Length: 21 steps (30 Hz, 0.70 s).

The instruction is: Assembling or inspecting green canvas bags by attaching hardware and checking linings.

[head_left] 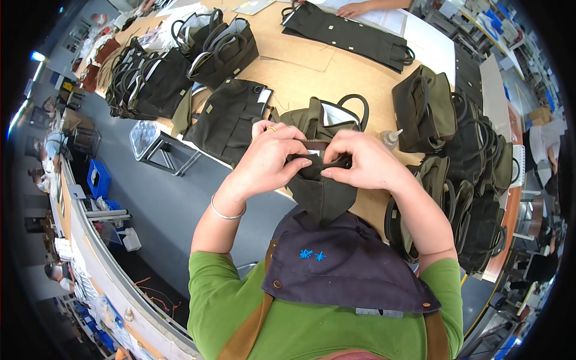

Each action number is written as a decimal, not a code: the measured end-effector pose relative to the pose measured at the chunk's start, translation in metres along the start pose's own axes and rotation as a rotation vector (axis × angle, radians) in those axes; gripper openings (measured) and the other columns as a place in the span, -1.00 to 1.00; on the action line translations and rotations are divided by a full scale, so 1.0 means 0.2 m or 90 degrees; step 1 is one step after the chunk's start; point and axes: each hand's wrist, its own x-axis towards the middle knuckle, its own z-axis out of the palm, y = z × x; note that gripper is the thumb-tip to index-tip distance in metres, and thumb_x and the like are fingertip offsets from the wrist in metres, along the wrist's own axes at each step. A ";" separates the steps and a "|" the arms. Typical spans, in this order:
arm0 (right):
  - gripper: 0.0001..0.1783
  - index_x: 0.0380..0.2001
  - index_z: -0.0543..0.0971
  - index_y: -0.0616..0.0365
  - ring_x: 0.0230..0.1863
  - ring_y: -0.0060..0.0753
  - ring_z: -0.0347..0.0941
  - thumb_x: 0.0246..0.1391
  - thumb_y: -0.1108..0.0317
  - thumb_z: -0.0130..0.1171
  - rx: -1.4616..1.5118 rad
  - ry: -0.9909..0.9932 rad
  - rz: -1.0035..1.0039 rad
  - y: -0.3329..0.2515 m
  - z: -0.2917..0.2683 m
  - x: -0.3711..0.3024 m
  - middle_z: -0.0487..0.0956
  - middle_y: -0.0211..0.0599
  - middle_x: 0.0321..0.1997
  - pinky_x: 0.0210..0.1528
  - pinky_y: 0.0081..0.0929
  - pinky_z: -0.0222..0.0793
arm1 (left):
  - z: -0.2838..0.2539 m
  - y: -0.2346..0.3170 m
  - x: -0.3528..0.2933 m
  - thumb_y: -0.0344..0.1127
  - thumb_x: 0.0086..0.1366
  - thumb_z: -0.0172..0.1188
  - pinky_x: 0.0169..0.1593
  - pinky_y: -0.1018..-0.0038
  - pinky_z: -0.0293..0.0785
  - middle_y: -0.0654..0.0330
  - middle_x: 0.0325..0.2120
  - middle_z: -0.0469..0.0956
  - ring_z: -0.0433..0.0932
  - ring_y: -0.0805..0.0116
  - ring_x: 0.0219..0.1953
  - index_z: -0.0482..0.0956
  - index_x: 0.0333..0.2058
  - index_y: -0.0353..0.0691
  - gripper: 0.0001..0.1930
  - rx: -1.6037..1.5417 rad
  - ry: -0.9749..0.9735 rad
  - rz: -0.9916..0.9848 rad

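Close in front of my body I hold a dark olive fabric bag (324, 195) by its opening, above the table's near edge. My left hand (271, 155) pinches the left side of the rim, beside a brown zipper (314, 144). On the right side, my right hand (362, 159) grips the same rim between thumb and fingers. A bit of white shows inside the opening. Just beyond my hands stands an olive bag with a pale lining and a looped handle (360, 103). A small translucent bottle (391, 139) is right of my right hand.
Dark bags (150, 84) crowd the table's far left, and more bags (474, 144) line its right side. A flat dark bag (231, 114) lies left of my hands. Across the table (300, 66), another person's hand (354, 8) rests near a long dark fabric piece (348, 36).
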 end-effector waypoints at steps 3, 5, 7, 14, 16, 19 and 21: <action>-0.73 -0.23 0.51 0.12 -0.37 -0.36 0.53 -0.02 0.33 0.28 0.075 0.055 0.044 0.01 -0.05 0.02 0.48 -0.19 -0.15 -0.26 -0.38 0.43 | -0.01 0.01 0.01 -0.36 0.04 0.38 0.09 0.31 0.08 0.28 -0.34 0.55 0.47 0.31 -0.25 0.65 -0.45 -0.19 -0.89 0.006 -0.039 -0.010; -0.75 -0.26 0.53 0.15 -0.40 -0.42 0.52 -0.01 0.32 0.29 0.075 -0.022 0.057 0.03 -0.07 0.05 0.51 -0.26 -0.27 -0.32 -0.47 0.42 | -0.01 0.01 0.01 -0.37 0.03 0.40 0.09 0.32 0.09 0.29 -0.30 0.54 0.45 0.31 -0.24 0.64 -0.44 -0.18 -0.88 0.004 -0.038 0.001; -0.79 -0.27 0.55 0.17 -0.42 -0.53 0.48 0.03 0.34 0.28 0.088 -0.120 0.101 0.06 -0.10 0.08 0.52 -0.35 -0.37 -0.34 -0.55 0.38 | 0.00 0.01 0.01 -0.37 0.03 0.40 0.07 0.33 0.10 0.31 -0.28 0.52 0.43 0.33 -0.24 0.65 -0.44 -0.15 -0.89 -0.005 0.001 0.035; -0.88 -0.30 0.56 0.20 -0.44 -0.80 0.33 0.16 0.38 0.23 0.301 -0.200 0.070 0.16 -0.12 0.09 0.52 -0.58 -0.47 -0.39 -0.67 0.28 | -0.02 -0.02 0.04 -0.34 0.04 0.40 -0.02 0.37 0.19 0.35 -0.36 0.49 0.42 0.37 -0.26 0.65 -0.41 -0.08 -0.88 0.067 0.022 0.087; -0.88 -0.31 0.56 0.20 -0.46 -0.81 0.31 0.16 0.38 0.23 0.324 -0.188 0.054 0.18 -0.11 0.09 0.51 -0.59 -0.49 -0.41 -0.67 0.27 | -0.02 -0.04 0.05 -0.32 0.05 0.40 -0.03 0.37 0.20 0.37 -0.38 0.51 0.43 0.39 -0.26 0.65 -0.40 -0.07 -0.87 0.086 -0.018 0.092; -0.89 -0.34 0.56 0.20 -0.49 -0.80 0.28 0.15 0.39 0.23 0.292 -0.175 0.063 0.14 -0.12 0.10 0.48 -0.61 -0.51 -0.43 -0.67 0.25 | -0.04 -0.06 0.07 -0.30 0.05 0.40 -0.03 0.39 0.18 0.40 -0.37 0.56 0.45 0.41 -0.30 0.65 -0.39 -0.05 -0.87 -0.009 -0.060 0.043; -0.90 -0.35 0.57 0.19 -0.50 -0.80 0.26 0.13 0.39 0.23 0.255 -0.163 0.063 0.14 -0.12 0.10 0.46 -0.61 -0.52 -0.44 -0.66 0.24 | -0.04 -0.07 0.09 -0.29 0.07 0.39 -0.04 0.41 0.17 0.40 -0.36 0.59 0.46 0.41 -0.34 0.64 -0.39 -0.05 -0.88 -0.025 -0.063 0.039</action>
